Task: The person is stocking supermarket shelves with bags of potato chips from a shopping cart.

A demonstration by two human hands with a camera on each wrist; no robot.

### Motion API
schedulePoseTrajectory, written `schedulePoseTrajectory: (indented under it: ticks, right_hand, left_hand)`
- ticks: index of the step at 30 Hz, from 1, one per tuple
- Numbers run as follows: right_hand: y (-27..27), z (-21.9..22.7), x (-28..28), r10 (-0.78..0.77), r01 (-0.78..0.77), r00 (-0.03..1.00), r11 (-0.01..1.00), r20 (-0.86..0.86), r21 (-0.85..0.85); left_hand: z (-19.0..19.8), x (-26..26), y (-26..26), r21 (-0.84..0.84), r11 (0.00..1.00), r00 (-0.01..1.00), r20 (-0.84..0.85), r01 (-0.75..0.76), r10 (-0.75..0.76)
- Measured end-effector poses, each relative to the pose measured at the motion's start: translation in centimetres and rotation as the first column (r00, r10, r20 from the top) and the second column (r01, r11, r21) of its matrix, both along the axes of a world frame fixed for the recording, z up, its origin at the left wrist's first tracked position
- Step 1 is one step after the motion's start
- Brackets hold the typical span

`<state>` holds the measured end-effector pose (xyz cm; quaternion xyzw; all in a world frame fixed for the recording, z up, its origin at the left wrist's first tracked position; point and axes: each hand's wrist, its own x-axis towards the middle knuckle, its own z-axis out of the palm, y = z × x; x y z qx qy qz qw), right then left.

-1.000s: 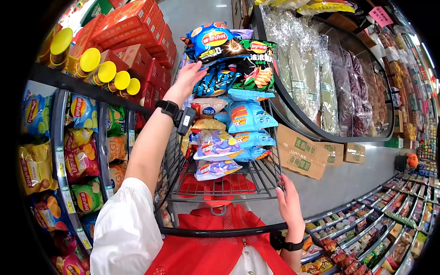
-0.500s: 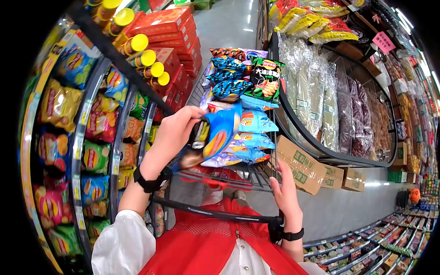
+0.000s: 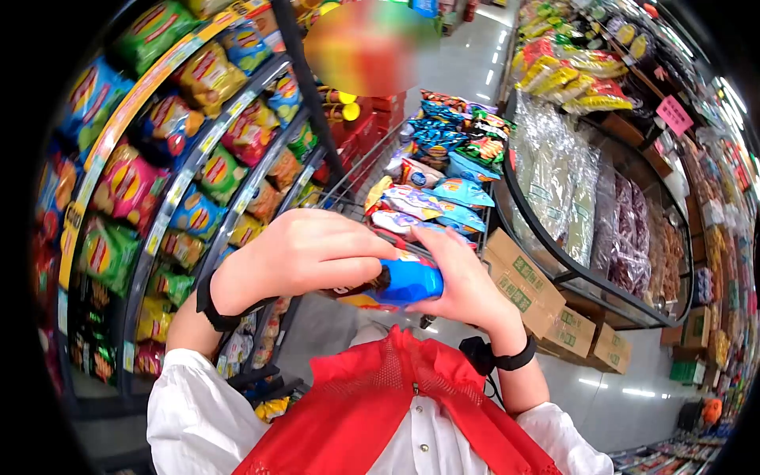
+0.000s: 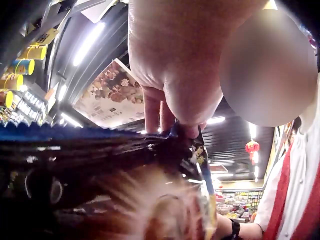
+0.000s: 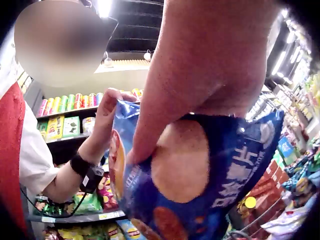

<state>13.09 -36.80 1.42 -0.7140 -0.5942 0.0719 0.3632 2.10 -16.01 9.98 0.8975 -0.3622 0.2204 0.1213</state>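
Observation:
A blue chip bag [image 3: 398, 282] is held close to my chest between both hands. My left hand [image 3: 305, 257] grips its left end from above, fingers curled over the edge. My right hand [image 3: 463, 286] wraps round its right end. The left wrist view has my left hand [image 4: 175, 107] pinching the dark crimped edge of the chip bag [image 4: 90, 150]. Seen from the right wrist, the chip bag [image 5: 200, 180] fills the frame, with my right hand [image 5: 165, 130] pressed along its side and the left hand [image 5: 111, 107] on its top corner.
A wire cart [image 3: 372, 170] piled with several chip bags [image 3: 443, 158] stands ahead. Shelves of snack bags [image 3: 158, 158] line the left. A curved bin [image 3: 586, 222] of packaged dry goods and cardboard boxes [image 3: 530, 285] sit to the right, with aisle floor [image 3: 467, 71] beyond.
My left hand took a blue chip bag off the cart pile and brought it down to my chest. My right hand left the cart rim and now holds the bag's other end.

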Motion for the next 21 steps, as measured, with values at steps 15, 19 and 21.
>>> schedulePoseTrajectory:
  ticks: [15,19,21]
  right_hand:
    - [12.9,-6.6,-15.2,0.033,-0.035,0.332,0.999,-0.943,0.022]
    - [19.0,-7.3,-22.1,0.114,-0.164,0.202,0.983,-0.973,0.082]
    - [21.4,-7.3,-25.7,0.123,-0.220,0.114,0.971,-0.986,0.096]
  left_hand:
    - [-7.7,-25.1,11.5,-0.584,0.213,0.610,-0.654,-0.783,0.447]
    - [-12.3,-32.0,9.6,-0.661,-0.137,0.652,-0.751,-0.738,0.107]
    - [-13.5,-35.0,9.8,-0.648,-0.126,0.634,-0.762,-0.751,0.137]
